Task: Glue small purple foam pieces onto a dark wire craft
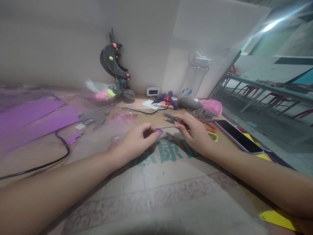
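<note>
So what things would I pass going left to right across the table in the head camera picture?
Purple sheets → black moon-shaped figure → small white clock → clear water bottle → phone.

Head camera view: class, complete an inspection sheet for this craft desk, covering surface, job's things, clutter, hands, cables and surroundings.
Surface: cardboard sheet with teal printed characters, scuffed.
Job's things: purple piece and grey strand, held between the hands.
Clutter: purple sheets, glue gun, grey yarn, scissors, phone, water bottle, small clock, yellow paper.
Hands: left hand pinches the purple piece; right hand pinches the grey strand.
Cables: black cable curves across the left side.
Surroundings: pale wall with a dark crescent ornament against it; metal-framed tables off to the right.
</note>
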Tool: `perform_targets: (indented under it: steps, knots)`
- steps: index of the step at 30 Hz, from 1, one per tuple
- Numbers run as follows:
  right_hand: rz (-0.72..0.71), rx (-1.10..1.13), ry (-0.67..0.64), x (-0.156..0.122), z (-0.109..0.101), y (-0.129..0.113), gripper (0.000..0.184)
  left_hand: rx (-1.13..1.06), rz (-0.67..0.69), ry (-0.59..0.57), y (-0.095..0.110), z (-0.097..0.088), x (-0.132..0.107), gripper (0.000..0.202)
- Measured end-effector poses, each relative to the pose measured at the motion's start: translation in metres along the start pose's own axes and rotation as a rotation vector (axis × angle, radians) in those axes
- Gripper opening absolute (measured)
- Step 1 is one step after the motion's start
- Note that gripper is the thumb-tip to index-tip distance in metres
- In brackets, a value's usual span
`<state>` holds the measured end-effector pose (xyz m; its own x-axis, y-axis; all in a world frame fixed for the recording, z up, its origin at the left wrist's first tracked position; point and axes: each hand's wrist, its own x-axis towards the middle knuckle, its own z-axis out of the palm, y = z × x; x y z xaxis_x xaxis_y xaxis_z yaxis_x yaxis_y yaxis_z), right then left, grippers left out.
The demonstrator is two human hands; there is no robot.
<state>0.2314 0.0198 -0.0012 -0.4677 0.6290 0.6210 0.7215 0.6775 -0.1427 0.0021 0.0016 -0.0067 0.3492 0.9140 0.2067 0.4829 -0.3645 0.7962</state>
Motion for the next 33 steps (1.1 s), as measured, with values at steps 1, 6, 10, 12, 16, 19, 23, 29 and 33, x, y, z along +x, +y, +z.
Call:
perform_targets:
  steps: [1,6,10,12,16,19,23,29,33]
  knots:
    - [0.017,0.0,-0.02,0.001,0.001,0.001,0.033,0.002,0.001,0.002,0.0,0.0,0.0,0.029]
    - [0.051,-0.006,-0.191,0.005,0.01,0.003,0.041,-0.007,0.013,-0.021,-0.001,0.001,-0.001,0.028]
    - [0.061,0.039,-0.199,0.007,0.007,-0.001,0.033,-0.014,0.035,-0.044,0.0,0.0,-0.002,0.026]
    - [0.104,0.145,-0.166,0.008,0.002,-0.009,0.026,-0.017,0.066,-0.047,0.0,0.0,-0.001,0.025]
    - [0.242,0.36,-0.243,0.007,-0.006,-0.03,0.017,0.011,0.11,-0.058,0.002,-0.001,-0.001,0.026]
    - [0.228,0.409,-0.244,0.005,-0.004,-0.036,0.014,0.055,0.123,-0.07,0.004,-0.001,-0.001,0.023]
    - [0.238,0.397,-0.22,0.002,-0.001,-0.032,0.012,0.069,0.143,-0.077,0.005,-0.001,-0.002,0.021]
    - [0.274,0.39,-0.155,0.005,-0.001,-0.032,0.011,0.121,0.184,-0.052,0.008,-0.004,-0.005,0.032]
    - [0.272,0.417,-0.116,0.006,-0.001,-0.034,0.011,0.19,0.279,-0.128,0.009,-0.004,-0.006,0.033]
